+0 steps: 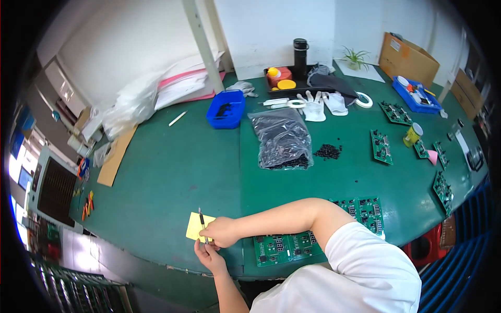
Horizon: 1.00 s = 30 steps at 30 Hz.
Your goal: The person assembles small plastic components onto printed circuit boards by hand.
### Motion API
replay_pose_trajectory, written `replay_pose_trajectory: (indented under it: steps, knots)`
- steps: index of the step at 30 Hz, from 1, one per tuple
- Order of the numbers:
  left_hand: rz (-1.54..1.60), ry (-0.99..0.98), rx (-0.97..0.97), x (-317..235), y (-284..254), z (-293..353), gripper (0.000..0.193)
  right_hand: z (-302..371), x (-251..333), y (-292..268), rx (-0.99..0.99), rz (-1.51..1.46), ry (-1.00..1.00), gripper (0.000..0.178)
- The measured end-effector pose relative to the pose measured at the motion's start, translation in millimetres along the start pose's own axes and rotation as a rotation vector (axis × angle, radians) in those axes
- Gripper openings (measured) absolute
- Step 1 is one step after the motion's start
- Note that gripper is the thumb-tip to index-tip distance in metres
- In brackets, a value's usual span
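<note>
A pen (202,217) with a dark grip and a pale lower barrel lies across a yellow sticky note (193,226) near the table's front edge. My right hand (224,232) reaches in from the right, its fingers closed around the pen's middle. Below it, my left hand (210,257) has thumb and fingers pinched at the pen's lower end, by the note's near edge. My right forearm crosses over green circuit boards (282,249) with digit displays and partly hides them.
Beyond my arm lie a plastic bag (282,140) of black parts and a loose pile of them (329,152). A blue bin (226,109) stands behind. More circuit boards (382,147) sit at right. Pliers (87,205) rest at the left edge.
</note>
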<state>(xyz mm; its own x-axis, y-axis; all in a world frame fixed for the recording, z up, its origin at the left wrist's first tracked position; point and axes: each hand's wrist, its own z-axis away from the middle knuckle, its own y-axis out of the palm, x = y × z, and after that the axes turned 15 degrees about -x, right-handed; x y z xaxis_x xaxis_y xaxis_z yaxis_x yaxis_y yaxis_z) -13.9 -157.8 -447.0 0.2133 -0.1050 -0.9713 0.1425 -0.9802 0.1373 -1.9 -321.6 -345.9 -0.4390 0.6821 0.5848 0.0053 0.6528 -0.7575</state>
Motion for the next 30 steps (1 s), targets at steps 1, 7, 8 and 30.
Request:
replay_pose_trajectory:
  steps: [1, 7, 8, 30]
  knots:
    - [-0.018, 0.025, 0.052, -1, 6, -2, 0.040, 5, -6, -9, -0.023, 0.014, 0.018, 0.037]
    - [-0.050, 0.143, -0.101, -1, 8, -5, 0.043, 57, -62, -97, -0.542, 0.111, 0.255, 0.038]
    - [-0.053, 0.134, -0.169, 5, 3, -5, 0.042, 67, -68, -124, -0.610, 0.089, 0.417, 0.035]
    - [-1.405, 0.183, 0.238, -41, 29, -99, 0.054, 267, -294, -258, -0.887, 0.705, 0.787, 0.039]
